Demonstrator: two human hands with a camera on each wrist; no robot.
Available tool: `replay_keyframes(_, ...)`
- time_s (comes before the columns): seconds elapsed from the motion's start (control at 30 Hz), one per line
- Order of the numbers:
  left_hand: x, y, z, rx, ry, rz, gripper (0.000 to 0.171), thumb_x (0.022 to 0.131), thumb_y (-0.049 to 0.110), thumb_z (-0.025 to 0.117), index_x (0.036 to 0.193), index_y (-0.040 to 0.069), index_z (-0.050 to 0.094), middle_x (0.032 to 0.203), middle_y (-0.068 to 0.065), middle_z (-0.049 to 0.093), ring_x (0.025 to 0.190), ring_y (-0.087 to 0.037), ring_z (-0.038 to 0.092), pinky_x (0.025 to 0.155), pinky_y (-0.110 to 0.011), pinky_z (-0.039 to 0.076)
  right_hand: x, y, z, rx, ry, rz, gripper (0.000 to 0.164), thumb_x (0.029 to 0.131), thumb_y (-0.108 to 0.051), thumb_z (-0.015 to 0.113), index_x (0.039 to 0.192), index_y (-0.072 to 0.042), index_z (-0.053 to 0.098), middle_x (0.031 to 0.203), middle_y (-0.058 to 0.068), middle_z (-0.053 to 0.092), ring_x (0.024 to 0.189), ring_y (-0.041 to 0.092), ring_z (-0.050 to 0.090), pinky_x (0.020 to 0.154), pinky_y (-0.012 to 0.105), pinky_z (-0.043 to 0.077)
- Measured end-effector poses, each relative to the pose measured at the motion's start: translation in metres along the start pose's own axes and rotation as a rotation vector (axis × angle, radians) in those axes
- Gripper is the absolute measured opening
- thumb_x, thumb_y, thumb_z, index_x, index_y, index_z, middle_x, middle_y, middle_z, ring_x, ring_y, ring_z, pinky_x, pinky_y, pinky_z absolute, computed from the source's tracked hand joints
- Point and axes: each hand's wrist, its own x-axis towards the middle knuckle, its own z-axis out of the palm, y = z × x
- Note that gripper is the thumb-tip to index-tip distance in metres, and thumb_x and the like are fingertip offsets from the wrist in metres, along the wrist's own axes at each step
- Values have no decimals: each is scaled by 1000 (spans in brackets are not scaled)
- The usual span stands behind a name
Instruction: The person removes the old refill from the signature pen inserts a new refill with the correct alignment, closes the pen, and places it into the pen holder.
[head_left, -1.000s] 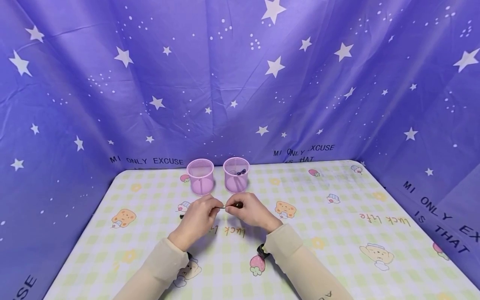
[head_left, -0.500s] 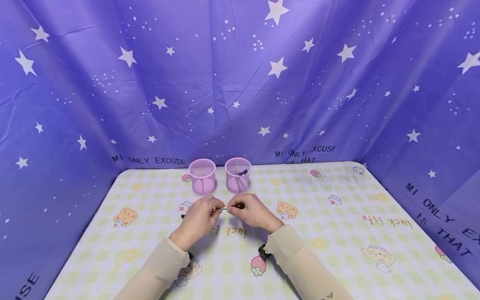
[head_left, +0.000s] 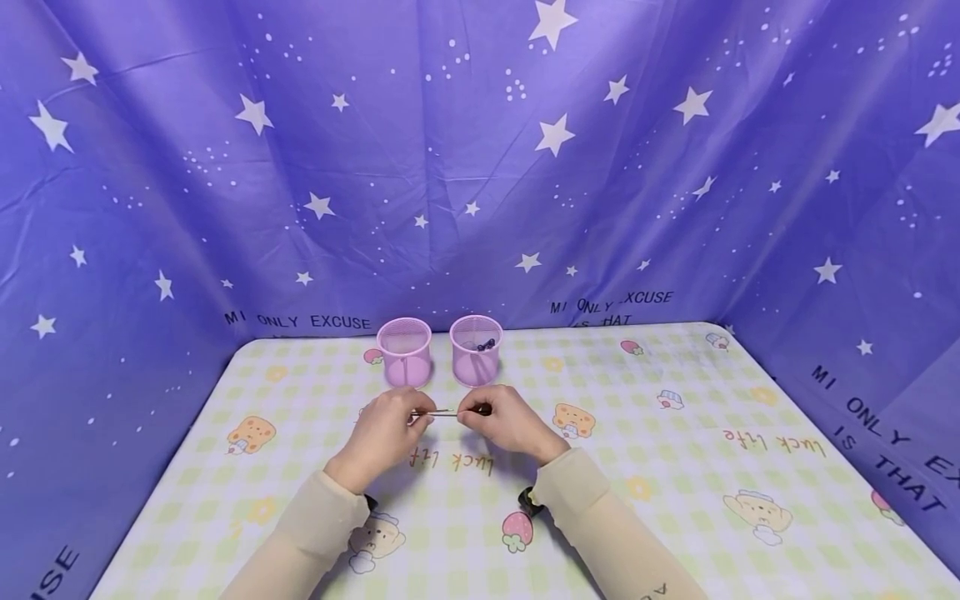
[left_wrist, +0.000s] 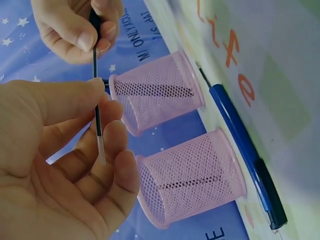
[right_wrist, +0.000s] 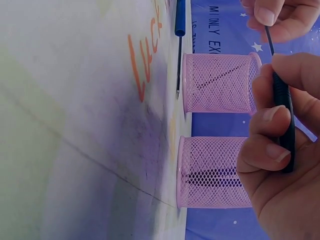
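My left hand pinches a thin pen refill between thumb and forefinger; its dark tube ends in a pale, clear tip past the fingers. The refill runs across to my right hand, whose fingers curl round a dark, ribbed pen grip section. In both wrist views the refill lines up with the front of that section. Beneath the hands, on the tablecloth, lies a blue pen barrel with a dark clip end and a refill tip poking from its other end. The left hand mostly hides it in the head view.
Two pink mesh cups stand side by side beyond the hands: the left cup and the right cup, which has small dark pieces in it. A checked tablecloth covers the table. A purple star curtain hangs behind.
My left hand has slid left, away from the right hand, and a longer stretch of refill shows between them. The right hand keeps nearly the same place.
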Motion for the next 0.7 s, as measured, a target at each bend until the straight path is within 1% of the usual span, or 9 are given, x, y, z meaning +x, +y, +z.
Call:
replay_keyframes(0.17, 0, -2, -5, 10, -1, -7, 11, 78, 5, 75, 83, 14, 73, 81, 5, 65, 75, -12, 60, 69, -35, 49, 0, -1, 0, 0, 4, 4, 7, 88, -15, 66, 88, -13, 72, 83, -11, 64, 77, 7, 58, 73, 26, 50)
replay_keyframes(0.27, 0, -2, -6, 17, -1, -6, 10, 78, 5, 74, 82, 14, 73, 80, 6, 64, 74, -13, 60, 69, -36, 49, 0, -1, 0, 3, 5, 5, 7, 89, -15, 66, 88, -13, 72, 83, -11, 64, 77, 7, 58, 73, 26, 50)
replay_keyframes(0.37, 0, -3, -6, 22, -3, -3, 10, 78, 4, 74, 81, 14, 73, 80, 5, 65, 76, -14, 61, 71, -37, 49, 0, 0, 1, 5, 8, 6, 6, 89, -15, 66, 86, -17, 71, 83, -11, 64, 77, 7, 59, 73, 26, 50)
replay_keyframes(0.47, 0, -3, -5, 26, -6, -2, 10, 78, 4, 73, 82, 14, 74, 81, 5, 65, 79, -15, 63, 73, -38, 50, 0, 0, 1, 7, 8, 8, 6, 89, -15, 66, 86, -17, 71, 83, -11, 64, 77, 7, 59, 73, 26, 51)
replay_keyframes(0.7, -1, 0, -3, 31, 8, 16, 10, 79, 5, 74, 82, 14, 73, 81, 4, 66, 79, -17, 63, 71, -38, 51, 0, 0, 2, 9, 0, 4, 7, 89, -14, 66, 88, -13, 72, 83, -10, 64, 77, 7, 58, 72, 26, 51)
